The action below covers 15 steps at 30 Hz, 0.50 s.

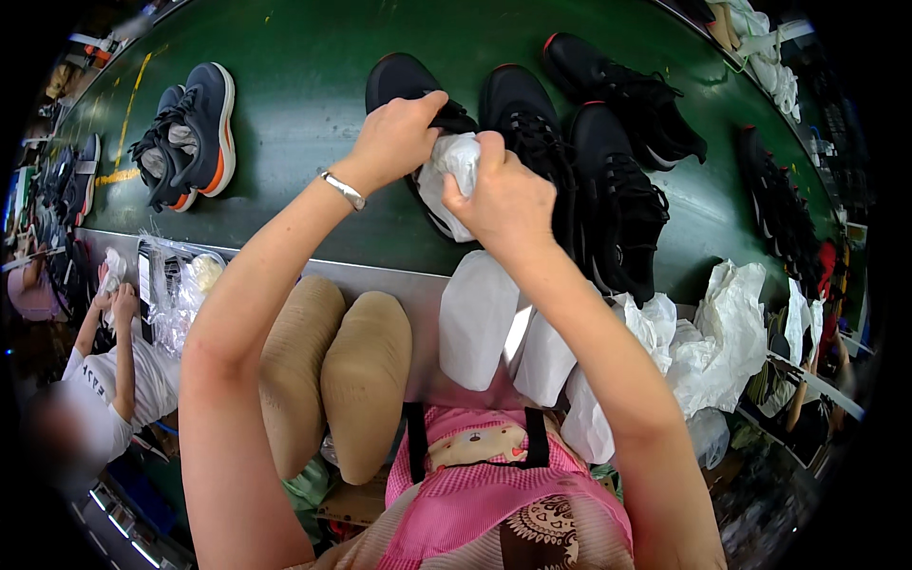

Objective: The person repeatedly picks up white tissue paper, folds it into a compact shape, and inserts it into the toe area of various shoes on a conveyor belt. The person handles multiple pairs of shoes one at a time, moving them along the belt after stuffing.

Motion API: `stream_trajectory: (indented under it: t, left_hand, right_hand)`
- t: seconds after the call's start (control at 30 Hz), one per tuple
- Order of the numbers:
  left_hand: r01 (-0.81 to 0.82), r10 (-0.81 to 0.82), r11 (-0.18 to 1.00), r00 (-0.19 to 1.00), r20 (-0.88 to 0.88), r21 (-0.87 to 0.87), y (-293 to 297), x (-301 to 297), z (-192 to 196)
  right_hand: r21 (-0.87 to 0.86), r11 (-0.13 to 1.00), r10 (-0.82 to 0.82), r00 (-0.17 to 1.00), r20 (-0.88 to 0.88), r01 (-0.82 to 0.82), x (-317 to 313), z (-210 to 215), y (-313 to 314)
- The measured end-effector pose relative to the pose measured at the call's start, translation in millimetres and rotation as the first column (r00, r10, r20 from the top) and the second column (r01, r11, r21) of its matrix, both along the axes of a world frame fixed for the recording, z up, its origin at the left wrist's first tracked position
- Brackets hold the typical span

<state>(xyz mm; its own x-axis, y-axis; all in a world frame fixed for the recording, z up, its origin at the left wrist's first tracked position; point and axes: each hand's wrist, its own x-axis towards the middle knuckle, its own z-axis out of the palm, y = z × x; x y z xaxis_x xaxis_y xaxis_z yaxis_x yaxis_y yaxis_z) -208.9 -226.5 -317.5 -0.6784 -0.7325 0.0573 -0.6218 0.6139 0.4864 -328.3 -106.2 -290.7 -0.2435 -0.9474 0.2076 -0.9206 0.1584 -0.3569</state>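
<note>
Left hand (394,141) grips the black shoe (410,90) at its opening, on the green belt (304,104); right hand (503,195) clutches a white paper wad (454,160) at the mouth. Push w/ fingers toward the toe (shoe held steady), pack evenly, no tearing.

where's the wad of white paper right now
The wad of white paper is upper centre in the head view, pinched between the left hand and right hand at the black shoe.
</note>
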Motion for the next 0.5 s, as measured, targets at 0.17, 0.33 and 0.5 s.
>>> stream_trajectory:
  t: [0.17, 0.33, 0.5]
  left_hand:
    - [-0.105, 0.123, 0.969, 0.990, -0.071, 0.222, -12.3, -0.7, -9.0]
    - [-0.092, 0.089, 0.979, 0.996, 0.024, 0.181, -12.0, -1.7, -6.3]
    - [-0.039, 0.036, 0.993, 0.999, 0.024, 0.114, -5.0, -3.6, -4.2]
  right_hand:
    - [0.170, 0.983, 0.057, 0.992, 0.109, -0.075, -12.3, 1.9, -6.1]
    - [0.401, 0.888, 0.148, 0.965, 0.215, -0.225, -24.4, 22.3, -6.2]
    - [0.277, 0.939, 0.149, 0.967, 0.208, -0.204, -11.1, 2.0, -8.5]
